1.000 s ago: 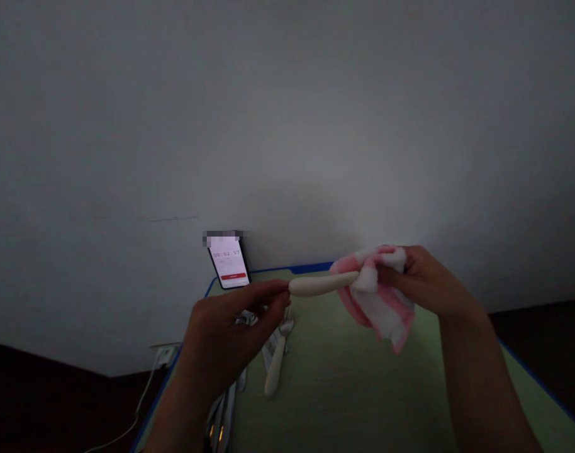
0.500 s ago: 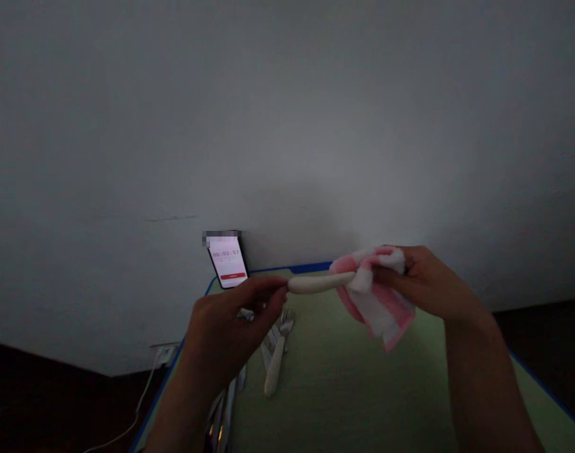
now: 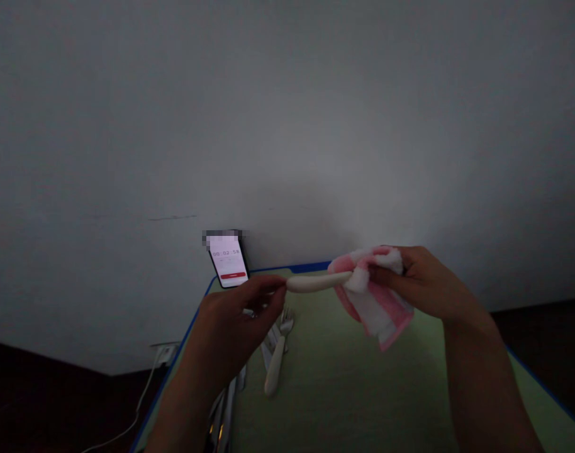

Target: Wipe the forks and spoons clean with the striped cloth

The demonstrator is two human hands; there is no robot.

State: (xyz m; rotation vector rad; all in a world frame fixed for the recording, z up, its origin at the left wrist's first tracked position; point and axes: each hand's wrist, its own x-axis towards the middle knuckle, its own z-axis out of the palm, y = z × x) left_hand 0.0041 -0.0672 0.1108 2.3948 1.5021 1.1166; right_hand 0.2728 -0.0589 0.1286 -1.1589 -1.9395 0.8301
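My left hand (image 3: 235, 321) is shut on the hidden end of a piece of cutlery, whose cream handle (image 3: 316, 283) points right, held level above the table. My right hand (image 3: 419, 283) grips a pink-and-white cloth (image 3: 375, 296) wrapped around the far end of that handle. The cloth hangs below my fingers. Under my left hand, a fork with a matching cream handle (image 3: 277, 355) lies on the green table top (image 3: 344, 390), close to other cutlery (image 3: 226, 412) partly hidden by my left forearm.
A phone (image 3: 228, 261) leans against the wall at the table's back edge, showing a running timer. The green top has a blue border (image 3: 306, 267). A wall socket (image 3: 165, 353) and white cable (image 3: 136, 409) sit at the lower left, beyond the table's left edge.
Both hands have shifted slightly left, and the cloth covers a little more of the handle. The timer on the phone has advanced by one second.
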